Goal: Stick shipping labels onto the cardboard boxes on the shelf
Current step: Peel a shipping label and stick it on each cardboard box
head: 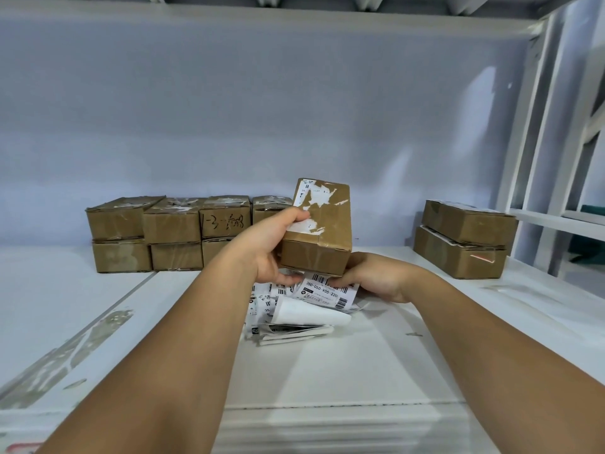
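Note:
My left hand grips a small brown cardboard box by its left side and holds it lifted above the shelf; torn white label scraps cover its top. Just below the box my right hand pinches the top edge of a white shipping label printed with barcodes. That label lies on a loose pile of labels, some with curled backing paper, on the white shelf.
Several brown boxes stand stacked two high at the back left against the pale wall. Two larger boxes are stacked at the back right beside white shelf posts. The shelf's left part shows scuffed patches.

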Available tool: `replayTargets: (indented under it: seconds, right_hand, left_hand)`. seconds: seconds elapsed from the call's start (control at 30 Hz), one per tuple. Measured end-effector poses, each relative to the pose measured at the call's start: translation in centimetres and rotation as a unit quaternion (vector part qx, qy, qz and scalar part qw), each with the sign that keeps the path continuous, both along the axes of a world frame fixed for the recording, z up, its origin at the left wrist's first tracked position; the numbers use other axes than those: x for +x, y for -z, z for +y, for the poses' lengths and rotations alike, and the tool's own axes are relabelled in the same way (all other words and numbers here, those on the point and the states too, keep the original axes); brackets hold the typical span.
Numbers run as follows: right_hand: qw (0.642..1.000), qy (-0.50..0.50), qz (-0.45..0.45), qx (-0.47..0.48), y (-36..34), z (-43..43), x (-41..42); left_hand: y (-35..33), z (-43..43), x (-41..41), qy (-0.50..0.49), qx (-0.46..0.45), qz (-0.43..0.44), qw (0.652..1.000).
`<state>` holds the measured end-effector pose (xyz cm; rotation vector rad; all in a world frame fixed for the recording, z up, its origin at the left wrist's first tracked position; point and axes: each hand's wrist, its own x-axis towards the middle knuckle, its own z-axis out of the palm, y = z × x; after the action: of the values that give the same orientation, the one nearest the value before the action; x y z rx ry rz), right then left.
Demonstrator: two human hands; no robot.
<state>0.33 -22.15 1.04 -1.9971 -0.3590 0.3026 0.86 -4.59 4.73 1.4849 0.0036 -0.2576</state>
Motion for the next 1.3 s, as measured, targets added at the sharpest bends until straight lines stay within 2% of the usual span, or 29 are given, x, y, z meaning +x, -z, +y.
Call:
replayTargets:
  seconds: [0.6,1.07,1.17,1.3]
  right_hand:
    - [0.999,0.025,0.044,0.015,-0.2,-0.4,0.1]
    - [0.998,0.047,0.016,-0.036,0.0,-0.7,0.8]
    - [0.999,0.043,0.001,0.005,-0.1,-0.7,0.7]
    - [0.996,0.037,-0.03,0.079,-0.4,-0.9,0.8]
  left_hand:
    - [0.8,-0.8,0.1,0.013,-0.043,-0.037,0.998]
    - [1.7,-1.2,0.2,0.011,-0.051,-0.065,0.996]
    - [1.6,-1.4,0.3,0.003,-0.068,-0.085,0.994]
    - [1.2,-1.5,0.2,-0.008,-0.143,-0.123,0.982]
